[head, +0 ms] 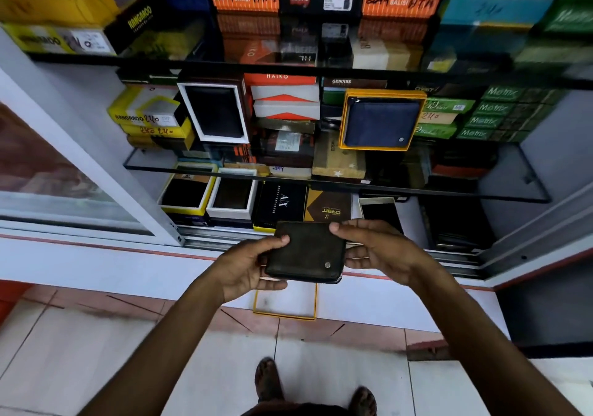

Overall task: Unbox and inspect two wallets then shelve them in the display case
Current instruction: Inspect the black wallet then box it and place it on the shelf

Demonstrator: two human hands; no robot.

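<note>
Both hands up in front of the open display case, and between them a dark wallet, folded shut, held level over the ledge. It looks a light, slim thing, soft leather with some give, likely smooth enough to slide, so the edges are the place to take it. That is the grip here: left hand pinches the left edge, thumb on top, fingers curled underneath. Right hand closes on the right edge, thumb over the top corner. Below the wallet an empty yellow-rimmed box tray lies on the ledge. A blue wallet already sits boxed on the glass shelf.
</note>
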